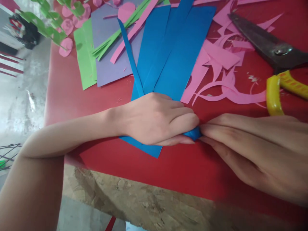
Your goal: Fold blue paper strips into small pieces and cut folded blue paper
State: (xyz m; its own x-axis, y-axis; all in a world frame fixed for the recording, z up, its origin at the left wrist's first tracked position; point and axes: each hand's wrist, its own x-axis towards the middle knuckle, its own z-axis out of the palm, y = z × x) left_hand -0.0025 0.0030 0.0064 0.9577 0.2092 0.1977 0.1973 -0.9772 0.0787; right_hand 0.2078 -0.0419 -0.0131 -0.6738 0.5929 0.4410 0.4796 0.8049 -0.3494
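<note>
My left hand (158, 118) is closed around a blue paper strip (193, 133), part of which bulges out between thumb and forefinger in a curved shape. Fingertips of my right hand (260, 150) are pinched together at the right end of this blue piece, touching it or gripping its tip. A narrow blue strip (131, 59) sticks out beyond my left knuckles; whether it joins the held piece is hidden. Under my left hand lie blue paper sheets (190, 70), partly cut into strips.
Scissors with yellow handles (273, 96) lie at the right beside pink paper scraps (221, 54). Green strips (120, 32) rest on a purple sheet (106, 70) near a green sheet (84, 61). Pink rolled paper flowers (66, 46) and green curls sit at the red table's (180, 173) far left corner.
</note>
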